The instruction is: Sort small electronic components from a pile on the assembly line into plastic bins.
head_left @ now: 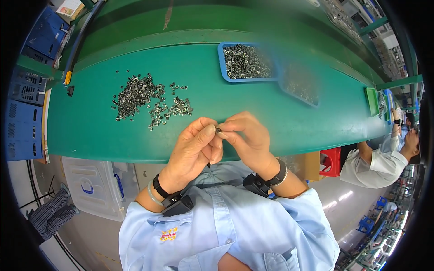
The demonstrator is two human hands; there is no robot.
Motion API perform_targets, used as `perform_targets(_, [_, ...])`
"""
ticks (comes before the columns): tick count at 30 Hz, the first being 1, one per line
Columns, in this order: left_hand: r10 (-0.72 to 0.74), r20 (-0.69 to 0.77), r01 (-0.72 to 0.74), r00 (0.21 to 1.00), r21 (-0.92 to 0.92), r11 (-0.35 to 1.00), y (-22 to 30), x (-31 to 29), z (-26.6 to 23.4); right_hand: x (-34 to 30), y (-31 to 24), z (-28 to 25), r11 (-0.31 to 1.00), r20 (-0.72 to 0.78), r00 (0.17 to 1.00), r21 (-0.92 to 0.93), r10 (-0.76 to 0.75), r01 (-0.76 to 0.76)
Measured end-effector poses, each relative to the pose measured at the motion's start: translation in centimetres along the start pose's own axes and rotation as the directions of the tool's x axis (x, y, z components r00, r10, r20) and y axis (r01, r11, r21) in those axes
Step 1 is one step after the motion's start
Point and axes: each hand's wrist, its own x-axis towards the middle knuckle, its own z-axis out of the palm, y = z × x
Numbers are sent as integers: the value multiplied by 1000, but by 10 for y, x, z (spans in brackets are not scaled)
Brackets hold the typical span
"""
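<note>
The left hand and the right hand meet fingertip to fingertip just over the near edge of a smooth, matte green tabletop. Between them is a small dark piece, hard-looking and slightly glossy, its exact shape mostly hidden by the fingers. The left hand pinches it with thumb and forefinger, the other fingers curled in; the right hand closes on its other side with thumb and fingertips, leaving hardly any gap. Below the left hand's curled fingers a black tip shows; I cannot tell what it belongs to.

Beyond the left hand and off to its left lies a loose heap of tiny, angular, shiny metal bits in black and silver. Nearer that hand, a thinner scatter of similar bits spreads out, with single pieces strewn at its edges. Straight beyond the right hand stands a blue plastic tray, round-cornered and low-walled, filled with the same glinting bits. Farther right of that hand, a 2nd tray appears hazy, its contents blurred to a grainy grey.
</note>
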Motion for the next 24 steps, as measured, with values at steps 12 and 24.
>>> perform_targets(12, [35, -24, -34, 999, 34, 999, 3, 1, -5, 6, -5, 1, 947, 28, 987, -278, -160, 162])
perform_targets(24, [11, -16, -11, 1000, -3, 1000, 5, 1, -2, 9, -4, -2, 933, 67, 981, -303, -185, 196])
